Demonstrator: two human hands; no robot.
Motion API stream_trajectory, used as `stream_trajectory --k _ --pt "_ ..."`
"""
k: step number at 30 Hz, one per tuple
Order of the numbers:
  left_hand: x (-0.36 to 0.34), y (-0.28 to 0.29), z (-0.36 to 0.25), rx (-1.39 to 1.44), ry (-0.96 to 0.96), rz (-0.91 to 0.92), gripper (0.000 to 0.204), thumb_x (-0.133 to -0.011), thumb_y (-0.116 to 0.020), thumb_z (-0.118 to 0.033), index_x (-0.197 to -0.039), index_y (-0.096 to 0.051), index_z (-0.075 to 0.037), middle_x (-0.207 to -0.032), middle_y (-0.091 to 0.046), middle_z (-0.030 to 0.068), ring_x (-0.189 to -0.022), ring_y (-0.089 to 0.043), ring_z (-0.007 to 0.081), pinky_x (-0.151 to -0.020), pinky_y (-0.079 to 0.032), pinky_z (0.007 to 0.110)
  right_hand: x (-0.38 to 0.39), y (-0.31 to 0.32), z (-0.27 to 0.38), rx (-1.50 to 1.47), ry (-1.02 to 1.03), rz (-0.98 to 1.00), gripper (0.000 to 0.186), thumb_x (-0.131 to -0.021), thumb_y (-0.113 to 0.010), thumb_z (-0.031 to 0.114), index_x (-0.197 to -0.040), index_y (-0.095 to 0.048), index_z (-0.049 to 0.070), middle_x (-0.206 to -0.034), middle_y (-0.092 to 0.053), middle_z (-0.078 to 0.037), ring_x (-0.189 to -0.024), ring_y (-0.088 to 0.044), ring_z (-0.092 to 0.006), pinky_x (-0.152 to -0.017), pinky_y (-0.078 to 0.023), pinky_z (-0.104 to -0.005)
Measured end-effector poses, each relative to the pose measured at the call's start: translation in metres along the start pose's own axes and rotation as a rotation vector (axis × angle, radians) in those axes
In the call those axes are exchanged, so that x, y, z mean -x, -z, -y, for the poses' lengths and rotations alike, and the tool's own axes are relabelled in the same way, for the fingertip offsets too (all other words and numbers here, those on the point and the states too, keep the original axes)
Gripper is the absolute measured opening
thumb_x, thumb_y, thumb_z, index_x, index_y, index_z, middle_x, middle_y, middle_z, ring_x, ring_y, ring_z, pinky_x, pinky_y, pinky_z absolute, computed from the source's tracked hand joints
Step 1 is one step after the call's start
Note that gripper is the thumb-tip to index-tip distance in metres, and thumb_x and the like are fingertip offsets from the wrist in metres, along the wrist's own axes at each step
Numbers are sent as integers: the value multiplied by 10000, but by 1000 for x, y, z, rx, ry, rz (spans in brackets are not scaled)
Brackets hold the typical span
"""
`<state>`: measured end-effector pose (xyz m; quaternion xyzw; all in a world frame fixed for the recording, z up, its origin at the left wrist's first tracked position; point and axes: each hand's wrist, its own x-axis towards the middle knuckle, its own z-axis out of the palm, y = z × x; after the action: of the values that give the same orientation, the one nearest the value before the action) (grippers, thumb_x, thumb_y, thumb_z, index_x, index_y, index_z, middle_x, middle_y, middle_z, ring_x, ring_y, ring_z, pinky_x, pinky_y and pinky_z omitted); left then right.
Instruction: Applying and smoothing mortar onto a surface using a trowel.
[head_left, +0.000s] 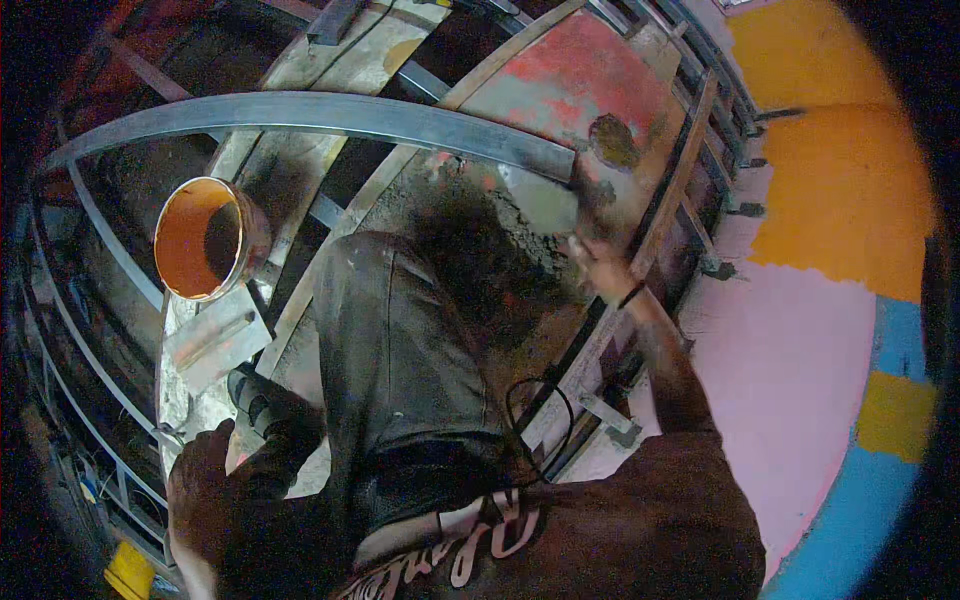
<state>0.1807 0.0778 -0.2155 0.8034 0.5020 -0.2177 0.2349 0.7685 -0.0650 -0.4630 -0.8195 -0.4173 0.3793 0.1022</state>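
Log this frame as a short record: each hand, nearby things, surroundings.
Right hand: holding a flat-bladed tool
Left hand: in shadow near the dark shoe; grip unclear
Container: round bucket, orange inside
Near bucket: rectangular trowel, lying flat
Framework: curved metal bar
Right side: painted surface in orange, pink, blue

Dark brown cloth shirt (pixel 640 535) is worn; its front is marked with pale pinkish looping script lettering (pixel 480 548). Right forearm (pixel 672 350) is left uncovered below the sleeve. Right wrist is ringed by a thin black wristband (pixel 632 294). Dark grey cloth trousers (pixel 400 340) are worn, a lengthwise seam being seen. Dark shoe (pixel 262 405) is partly lost in shadow.
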Motion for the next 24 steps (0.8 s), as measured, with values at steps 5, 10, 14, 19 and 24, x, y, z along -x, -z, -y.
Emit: stream_trajectory --k 5,10,14,19,24 --pt "-5 0 3 73 -23 54 538 -866 -705 -118 -1377 -555 -37 -1303 -627 190 -1207 -589 373 -1050 -465 438 -9 -66 13 -699 -594 304 560 -1015 -503 607 -906 -582 63 -744 -607 -48 -584 -604 -203 -551 -536 -400" --pt "-12 -19 32 34 -123 -4 576 -857 -728 -79 -1399 -534 -42 -1312 -625 190 -1210 -595 384 -1027 -492 456 33 -94 -17 -486 -562 199 469 -1032 -487 494 -871 -573 62 -652 -597 -95 -498 -598 -259 -498 -529 -434" --pt "-13 -26 56 -5 -163 -106 605 -848 -739 -88 -1411 -521 -47 -1311 -629 188 -1181 -614 386 -997 -508 459 78 -97 -70 -192 -234 288 471 -1035 -474 473 -891 -621 49 -736 -645 -130 -598 -623 -283 -582 -518 -455" --pt "-8 -11 40 -105 -48 -54 636 -834 -754 -102 -1421 -514 -57 -1301 -630 190 -1171 -614 383 -983 -508 468 131 -132 -97 -162 -271 195 434 -1040 -473 428 -945 -635 37 -821 -672 -163 -711 -642 -330 -655 -516 -482" --pt "6 -4 16 -96 -120 -131 627 -844 -739 -88 -1430 -516 -75 -1302 -627 176 -1196 -590 360 -1017 -483 450 67 -155 -67 -39 -358 -66 385 -1047 -472 367 -1001 -639 24 -897 -693 -193 -814 -659 -383 -715 -519 -511"
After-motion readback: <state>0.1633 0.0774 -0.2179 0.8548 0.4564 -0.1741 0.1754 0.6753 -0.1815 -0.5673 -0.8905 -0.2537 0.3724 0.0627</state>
